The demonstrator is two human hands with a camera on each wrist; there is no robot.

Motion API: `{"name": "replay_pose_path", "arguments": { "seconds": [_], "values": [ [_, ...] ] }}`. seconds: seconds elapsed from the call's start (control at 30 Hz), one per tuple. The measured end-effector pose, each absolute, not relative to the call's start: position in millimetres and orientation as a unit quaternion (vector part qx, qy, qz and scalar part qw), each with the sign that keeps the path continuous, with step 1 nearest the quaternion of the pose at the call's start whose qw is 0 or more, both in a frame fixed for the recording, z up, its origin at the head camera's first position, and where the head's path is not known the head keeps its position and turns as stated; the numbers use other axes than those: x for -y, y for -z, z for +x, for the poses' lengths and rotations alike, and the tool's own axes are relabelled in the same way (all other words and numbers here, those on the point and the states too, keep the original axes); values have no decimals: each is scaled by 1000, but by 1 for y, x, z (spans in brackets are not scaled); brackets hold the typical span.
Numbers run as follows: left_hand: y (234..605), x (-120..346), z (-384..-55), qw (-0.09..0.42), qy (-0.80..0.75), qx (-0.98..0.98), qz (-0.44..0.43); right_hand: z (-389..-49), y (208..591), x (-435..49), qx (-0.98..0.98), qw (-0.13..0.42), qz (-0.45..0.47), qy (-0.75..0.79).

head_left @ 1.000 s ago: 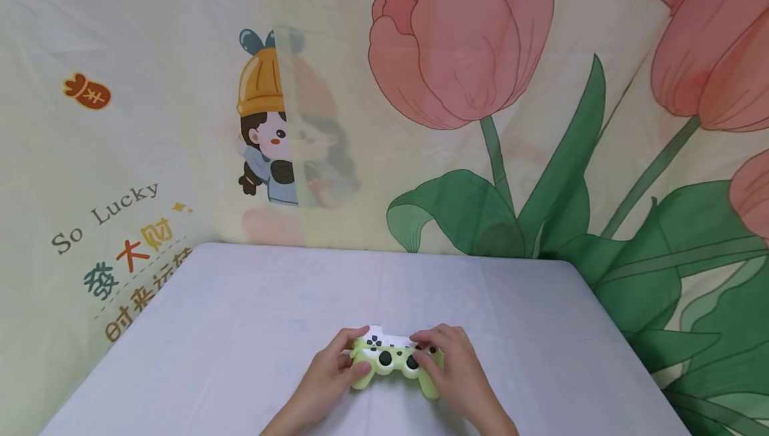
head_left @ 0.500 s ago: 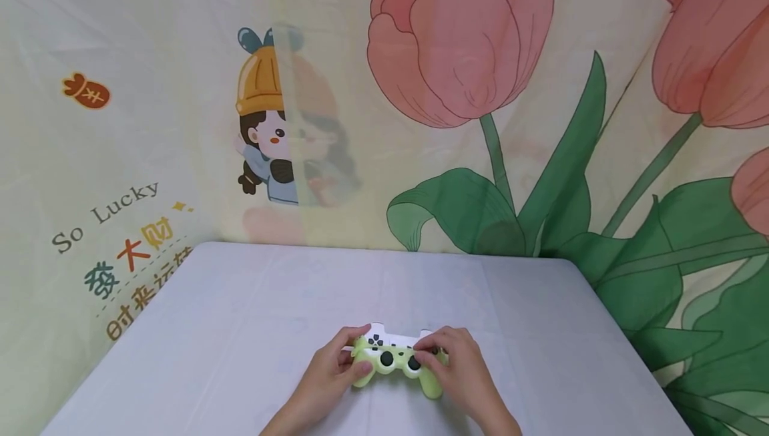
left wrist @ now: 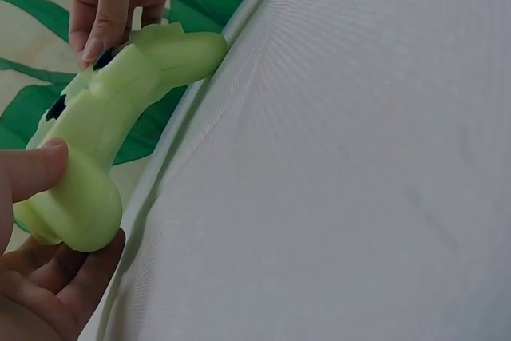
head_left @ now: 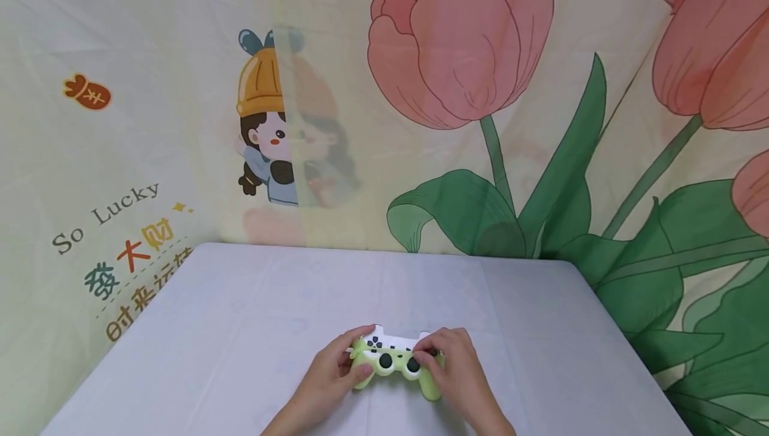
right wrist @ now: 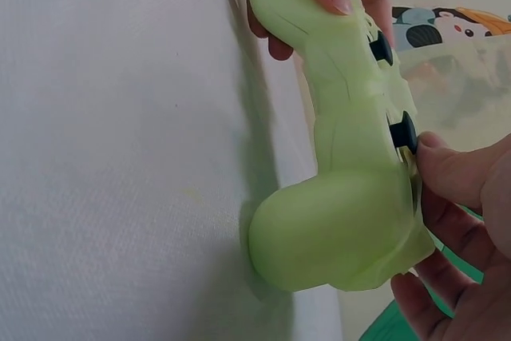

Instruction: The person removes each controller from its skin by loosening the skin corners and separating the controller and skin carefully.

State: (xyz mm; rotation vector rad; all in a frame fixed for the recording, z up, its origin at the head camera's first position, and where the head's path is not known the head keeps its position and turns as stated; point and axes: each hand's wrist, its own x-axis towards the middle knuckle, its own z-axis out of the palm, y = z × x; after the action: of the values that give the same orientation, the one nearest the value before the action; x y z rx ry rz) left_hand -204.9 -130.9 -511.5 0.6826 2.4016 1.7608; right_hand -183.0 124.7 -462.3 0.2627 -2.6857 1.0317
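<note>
A white game controller (head_left: 396, 340) with black thumbsticks sits partly inside a pale green silicone cover (head_left: 428, 386), low in the middle of the head view. My left hand (head_left: 332, 372) grips its left side, thumb on the green grip and index finger at the upper edge. At the right side, my right hand (head_left: 453, 364) pinches the cover's edge, thumb beside the right thumbstick (right wrist: 405, 132). In the right wrist view the cover (right wrist: 339, 221) wraps the grips, its edge loose near my right fingers. The right-hand buttons are mostly hidden by that hand.
A white cloth covers the table (head_left: 270, 309) beneath the controller. Behind it hangs a curtain (head_left: 198, 55) printed with pink tulips, green leaves, a cartoon child and lettering. The table's far edge meets this curtain.
My right index finger has drawn back from the controller's top edge toward the right thumbstick, showing more white at the upper right. My left hand keeps its grip, with the index finger shifted slightly.
</note>
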Motion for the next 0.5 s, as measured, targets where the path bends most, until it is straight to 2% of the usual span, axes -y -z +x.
{"name": "replay_pose_path", "arguments": {
  "seconds": [0.27,0.5],
  "values": [
    [513,130,-205,48,-587,-782,206,-183,464,-123,922,144,96,-346],
    [513,129,-205,49,-595,-778,197,-182,464,-123,926,133,101,-337]
  ]
}}
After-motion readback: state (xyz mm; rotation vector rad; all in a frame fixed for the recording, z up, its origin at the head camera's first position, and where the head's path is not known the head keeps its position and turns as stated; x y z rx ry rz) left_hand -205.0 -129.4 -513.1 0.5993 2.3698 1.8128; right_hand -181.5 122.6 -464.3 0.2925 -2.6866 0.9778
